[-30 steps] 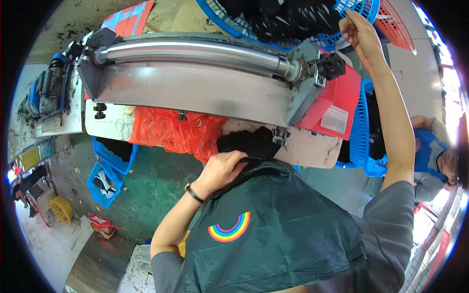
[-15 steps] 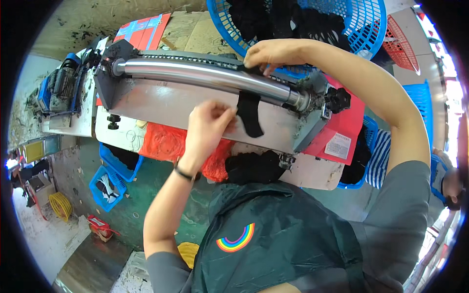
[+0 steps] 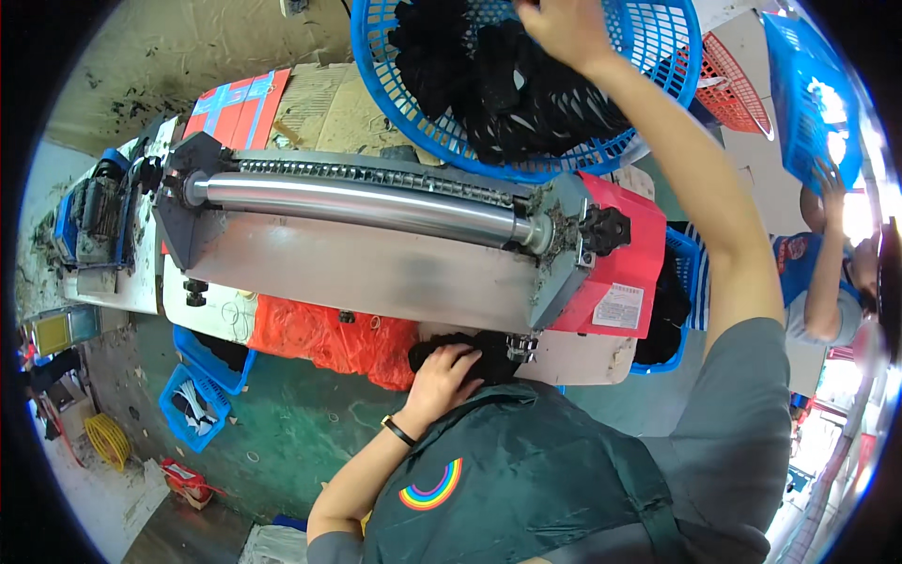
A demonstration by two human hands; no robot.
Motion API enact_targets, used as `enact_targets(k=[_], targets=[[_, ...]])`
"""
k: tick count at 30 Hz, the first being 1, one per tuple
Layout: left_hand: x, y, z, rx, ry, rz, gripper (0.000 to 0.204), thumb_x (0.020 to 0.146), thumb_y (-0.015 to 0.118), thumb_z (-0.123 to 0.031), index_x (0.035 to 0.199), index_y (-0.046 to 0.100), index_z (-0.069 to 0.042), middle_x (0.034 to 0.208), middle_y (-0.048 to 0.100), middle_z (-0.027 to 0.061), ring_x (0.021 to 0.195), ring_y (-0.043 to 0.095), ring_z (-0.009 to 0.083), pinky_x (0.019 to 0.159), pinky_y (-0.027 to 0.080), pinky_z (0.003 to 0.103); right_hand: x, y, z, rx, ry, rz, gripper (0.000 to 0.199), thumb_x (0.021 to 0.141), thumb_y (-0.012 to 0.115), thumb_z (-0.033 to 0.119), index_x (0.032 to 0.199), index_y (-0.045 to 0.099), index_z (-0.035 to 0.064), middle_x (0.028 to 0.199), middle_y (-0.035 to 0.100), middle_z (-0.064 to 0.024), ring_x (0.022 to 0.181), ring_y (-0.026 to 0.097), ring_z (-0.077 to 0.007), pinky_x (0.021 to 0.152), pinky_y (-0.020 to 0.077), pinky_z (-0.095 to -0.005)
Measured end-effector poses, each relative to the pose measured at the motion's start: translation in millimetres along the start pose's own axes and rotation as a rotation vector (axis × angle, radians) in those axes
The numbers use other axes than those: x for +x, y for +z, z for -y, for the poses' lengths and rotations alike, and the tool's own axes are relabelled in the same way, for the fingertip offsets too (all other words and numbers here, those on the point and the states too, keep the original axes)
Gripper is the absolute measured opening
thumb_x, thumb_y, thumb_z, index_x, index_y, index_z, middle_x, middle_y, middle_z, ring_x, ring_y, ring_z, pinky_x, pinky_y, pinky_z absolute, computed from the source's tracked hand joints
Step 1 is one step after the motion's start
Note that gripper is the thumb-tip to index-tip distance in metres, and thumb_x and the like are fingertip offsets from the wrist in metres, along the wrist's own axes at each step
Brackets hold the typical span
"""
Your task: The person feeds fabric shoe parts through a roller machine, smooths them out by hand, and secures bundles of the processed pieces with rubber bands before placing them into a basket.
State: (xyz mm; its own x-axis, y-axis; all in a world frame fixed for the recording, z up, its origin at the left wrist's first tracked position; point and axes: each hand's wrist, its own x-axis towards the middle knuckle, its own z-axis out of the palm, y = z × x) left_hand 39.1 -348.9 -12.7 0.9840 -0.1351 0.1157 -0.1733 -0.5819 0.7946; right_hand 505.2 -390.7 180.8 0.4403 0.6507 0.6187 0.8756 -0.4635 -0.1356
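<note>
My left hand (image 3: 440,378) rests on a heap of black socks (image 3: 489,355) at the machine's front edge. Its fingers are spread over the dark cloth. Far ahead, my right hand (image 3: 568,36) reaches over a big blue basket (image 3: 371,89), and the top of the picture cuts off part of its fingers. Whether it holds anything is not visible. Black socks (image 3: 512,99) with small white patches fill that basket. Between my hands lies a machine with a shiny metal roller (image 3: 357,202), its smooth front plate (image 3: 376,268) sloping toward me.
A black knob (image 3: 604,232) juts from the machine's right end, beside red board (image 3: 631,273). Crumpled red plastic (image 3: 329,338) lies at the front. A motor (image 3: 94,216) sits left. Small blue baskets (image 3: 195,414) stand on the floor. At right, another person (image 3: 827,273) holds a blue crate (image 3: 813,103).
My right hand has gone from the roller to over the big basket. My left hand has dropped from the plate to the heap. The sock at the roller no longer shows.
</note>
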Motion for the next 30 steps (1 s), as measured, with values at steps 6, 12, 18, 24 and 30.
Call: enact_targets(k=[6, 12, 18, 24, 30], targets=[[-12.0, 24.8, 7.5, 0.166, 0.064, -0.042, 0.056, 0.073, 0.079, -0.019, 0.124, 0.06, -0.009, 0.113, 0.057, 0.0105, 0.1, 0.056, 0.0296, 0.082, 0.048, 0.04, -106.2, 70.8, -33.9, -0.087, 0.113, 0.508, 0.036, 0.08, 0.07, 0.019, 0.115, 0.061, 0.0134, 0.11, 0.063, -0.0095, 0.105, 0.061, -0.0306, 0.087, 0.0509, -0.0432], [-12.6, 22.8, 7.4, 0.088, 0.042, -0.101, 0.039, 0.074, 0.077, -0.016, 0.11, 0.063, -0.009, 0.099, 0.057, 0.0083, 0.089, 0.057, 0.0295, 0.078, 0.047, 0.04, -98.2, 33.3, -43.8, 0.175, 0.279, 0.224, 0.024, 0.085, 0.069, 0.026, 0.091, 0.065, 0.0034, 0.088, 0.067, -0.0156, 0.084, 0.066, -0.0327, 0.075, 0.0523, -0.0394], [-11.1, -19.5, -5.9, -0.101, 0.095, 0.103, 0.028, 0.077, 0.077, -0.014, 0.101, 0.063, -0.007, 0.09, 0.068, 0.0097, 0.079, 0.067, 0.0275, 0.07, 0.054, 0.037, -109.2, -25.0, -65.9, 0.517, 0.558, 0.186, 0.028, 0.1, 0.059, 0.031, 0.091, 0.062, 0.0051, 0.082, 0.067, -0.0024, 0.078, 0.063, -0.0096, 0.071, 0.0508, -0.0244], [48.1, -133.0, -43.2, -0.889, -0.659, -0.063, 0.016, 0.097, 0.055, -0.003, 0.111, 0.06, 0.004, 0.089, 0.067, 0.008, 0.08, 0.067, 0.013, 0.064, 0.056, 0.029, -93.3, -48.2, 10.8, 0.682, 0.652, 0.667, 0.039, 0.099, 0.057, 0.042, 0.097, 0.069, 0.0053, 0.089, 0.07, -0.003, 0.083, 0.065, -0.0104, 0.077, 0.0517, -0.0238], [109.8, -143.0, -17.4, -0.869, -0.697, -0.017, 0.013, 0.094, 0.06, -0.005, 0.097, 0.064, 0.007, 0.08, 0.071, 0.0126, 0.069, 0.067, 0.0152, 0.065, 0.054, 0.028, -77.5, 9.6, 102.2, 0.71, 0.537, 1.265, 0.047, 0.1, 0.053, 0.044, 0.114, 0.068, 0.002, 0.106, 0.068, -0.0089, 0.099, 0.064, -0.0168, 0.087, 0.0529, -0.0302]])
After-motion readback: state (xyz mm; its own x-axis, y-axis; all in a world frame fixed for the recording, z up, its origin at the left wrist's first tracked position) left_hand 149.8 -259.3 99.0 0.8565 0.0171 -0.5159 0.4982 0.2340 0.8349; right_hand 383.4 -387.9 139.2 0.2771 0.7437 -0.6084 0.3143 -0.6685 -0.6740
